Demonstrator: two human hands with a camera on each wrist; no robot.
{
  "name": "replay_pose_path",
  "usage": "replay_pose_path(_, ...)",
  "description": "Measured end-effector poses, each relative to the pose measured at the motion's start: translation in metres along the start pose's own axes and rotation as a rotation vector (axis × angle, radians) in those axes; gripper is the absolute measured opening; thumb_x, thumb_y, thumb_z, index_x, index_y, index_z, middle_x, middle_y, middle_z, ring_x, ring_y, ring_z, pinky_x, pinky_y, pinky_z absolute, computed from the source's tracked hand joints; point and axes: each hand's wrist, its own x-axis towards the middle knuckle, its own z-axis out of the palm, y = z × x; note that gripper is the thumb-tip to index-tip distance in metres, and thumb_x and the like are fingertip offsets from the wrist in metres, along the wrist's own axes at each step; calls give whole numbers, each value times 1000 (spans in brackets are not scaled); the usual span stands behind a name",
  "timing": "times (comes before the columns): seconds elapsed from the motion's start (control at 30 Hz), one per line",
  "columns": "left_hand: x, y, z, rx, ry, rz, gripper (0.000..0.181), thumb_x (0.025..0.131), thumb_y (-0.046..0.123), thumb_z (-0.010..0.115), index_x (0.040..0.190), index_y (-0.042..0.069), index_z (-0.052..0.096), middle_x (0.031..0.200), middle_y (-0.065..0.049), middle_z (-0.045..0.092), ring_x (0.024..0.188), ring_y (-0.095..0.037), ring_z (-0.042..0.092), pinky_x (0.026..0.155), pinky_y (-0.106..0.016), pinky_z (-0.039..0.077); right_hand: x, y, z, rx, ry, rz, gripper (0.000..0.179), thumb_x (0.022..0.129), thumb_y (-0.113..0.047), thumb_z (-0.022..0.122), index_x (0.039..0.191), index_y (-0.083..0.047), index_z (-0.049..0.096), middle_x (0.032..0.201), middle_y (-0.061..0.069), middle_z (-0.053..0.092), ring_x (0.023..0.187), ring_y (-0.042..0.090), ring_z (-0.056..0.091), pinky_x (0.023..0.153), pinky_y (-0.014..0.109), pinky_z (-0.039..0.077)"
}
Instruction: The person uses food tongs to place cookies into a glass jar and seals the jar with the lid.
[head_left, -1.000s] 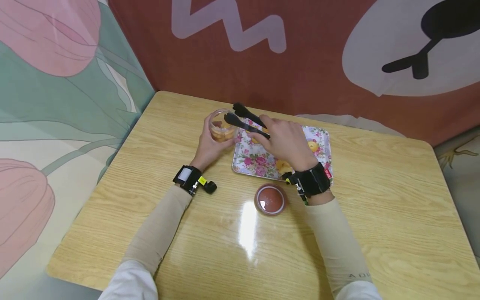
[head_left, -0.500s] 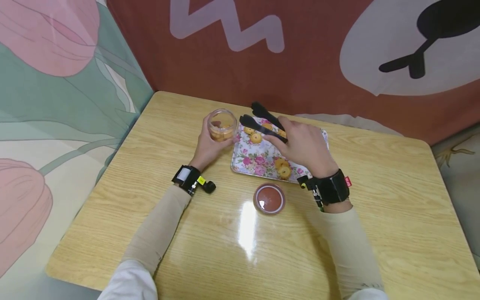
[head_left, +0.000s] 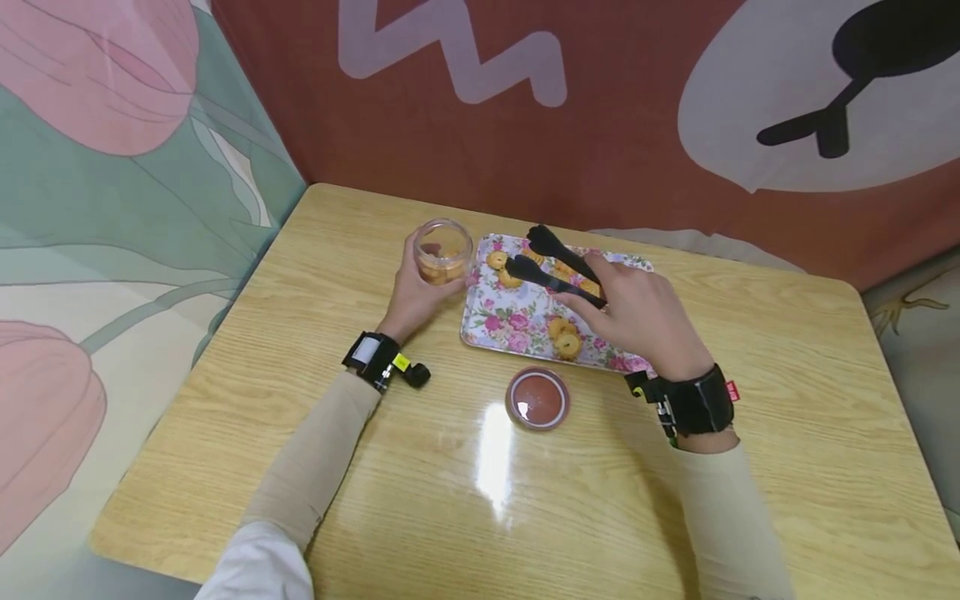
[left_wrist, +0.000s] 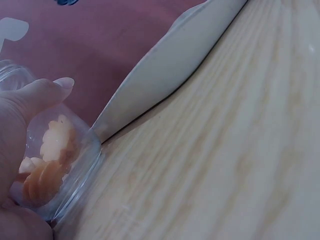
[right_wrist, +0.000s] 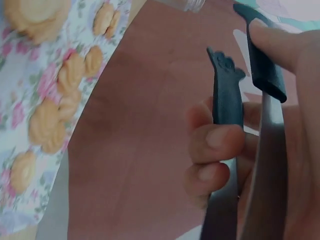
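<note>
My left hand [head_left: 422,293] grips a clear jar [head_left: 444,242] that stands at the tray's left end. In the left wrist view, several ridged cookies [left_wrist: 45,180] lie in the jar's lower part. Tongs with black tips [head_left: 555,265] are held in my right hand [head_left: 645,312], over the floral tray [head_left: 487,329]. Their two arms stand apart, and nothing shows between the tips. Several round cookies [head_left: 567,345] lie on the tray, some partly covered by the tongs. The right wrist view shows thumb and fingers around the tongs [right_wrist: 227,105].
A round reddish-brown lid [head_left: 538,398] lies on the wooden table [head_left: 420,483] in front of the tray. Behind the table's far edge rises a brown printed wall [head_left: 480,150]. Another patterned wall [head_left: 135,208] borders the left side.
My right hand has drawn the tongs from beside the jar's mouth to the right and toward me, over the tray. The left hand and jar stay in place.
</note>
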Motion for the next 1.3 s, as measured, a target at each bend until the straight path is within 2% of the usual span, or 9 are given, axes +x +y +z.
replay_pose_path(0.13,0,-1,0,5,-2,3,100,64,26,88,139,41,24,128,-16,43,112,-19,46,97,-43,42,-14,6,-2,33,-38,27,76,87,-66,45,130,-3,50,49,1,40,42,17,38,39,33,31)
replay_pose_path(0.4,-5,-1,3,-14,-13,-2,100,65,18,87,139,39,25,129,-17,43,112,-20,46,96,-43,42,-53,29,3,30,-129,102,72,85,-69,44,118,-5,53,56,2,47,47,17,44,41,33,37)
replay_pose_path(0.6,-3,-3,2,-10,-13,-1,100,64,21,87,140,40,24,129,-17,43,111,-20,47,95,-43,43,-74,44,9,49,-161,130,64,83,-64,54,117,-9,55,60,3,47,51,17,44,42,33,34)
replay_pose_path(0.67,-3,-3,1,-16,-12,4,100,64,22,87,140,40,24,129,-17,42,111,-20,46,96,-42,43,-77,47,11,60,-173,134,59,82,-60,60,116,-11,56,62,3,48,53,18,44,43,33,34)
replay_pose_path(0.77,-7,10,0,-28,-16,1,98,66,17,86,141,35,25,130,-21,41,114,-24,45,98,-43,42,-82,50,12,71,-196,128,56,79,-57,65,115,-15,58,60,1,48,53,16,43,44,32,34)
replay_pose_path(1.0,-7,14,2,-40,-14,-24,100,67,17,86,142,34,23,131,-19,40,115,-22,45,99,-43,41,-83,55,19,79,-188,46,58,76,-54,70,119,-16,60,57,-3,44,49,12,38,43,30,31)
replay_pose_path(1.07,-9,24,1,-47,-19,-29,99,68,12,85,143,29,23,132,-21,39,116,-25,44,100,-43,40,-83,56,21,77,-184,23,58,76,-51,72,119,-15,61,57,-4,44,49,12,38,43,30,31)
replay_pose_path(1.13,-11,33,0,-45,-22,-20,97,69,10,84,143,27,24,131,-24,39,116,-26,44,100,-43,40,-83,57,23,80,-192,19,59,75,-51,72,120,-14,61,56,-4,44,48,12,38,43,30,31)
replay_pose_path(1.3,-10,37,-2,-40,-18,-13,95,69,8,83,143,24,25,130,-25,40,116,-27,44,99,-43,41,-81,57,26,82,-215,18,62,75,-52,72,122,-14,60,57,-3,44,50,12,38,44,31,31)
